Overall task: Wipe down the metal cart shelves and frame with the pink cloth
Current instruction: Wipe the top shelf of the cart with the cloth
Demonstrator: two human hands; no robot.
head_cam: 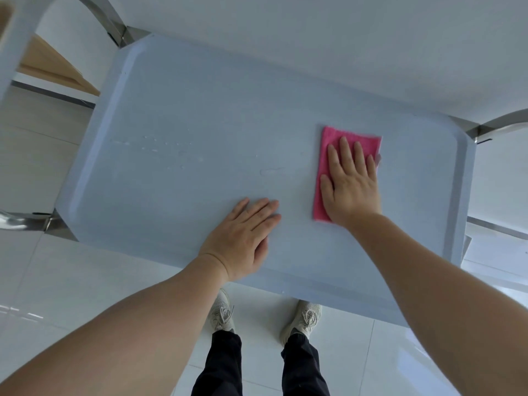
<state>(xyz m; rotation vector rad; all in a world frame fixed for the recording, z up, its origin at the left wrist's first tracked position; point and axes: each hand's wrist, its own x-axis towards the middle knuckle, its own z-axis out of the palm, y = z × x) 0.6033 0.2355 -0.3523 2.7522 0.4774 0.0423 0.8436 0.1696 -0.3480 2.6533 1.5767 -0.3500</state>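
Right hand [350, 182]: spread flat, palm down, fingers apart and pointing away from the person; it presses on the pink cloth and grips nothing.
Left hand [243, 238]: also flat and open, fingers together and angled toward the right, resting bare on the top shelf near its front edge, touching no cloth.
Pink cloth [325, 167]: a folded rectangle lying flat on the shelf's right half, long side running front to back; its far edge and left strip show beyond the hand, the rest is covered.
Top shelf [185, 110]: a pale, smooth tray with a raised rim and cut corners, filling the middle of the view; the 2 hands sit well apart on it.
Water drops [171, 151]: a scatter of small beads and 1 faint smear on the left half, away from the cloth.
Cart frame [497, 125]: shiny metal tubes meeting the shelf at its corners.
Floor [71, 281]: glossy white tiles; 2 pale laced shoes [221, 311] stand just beside the shelf's front edge.
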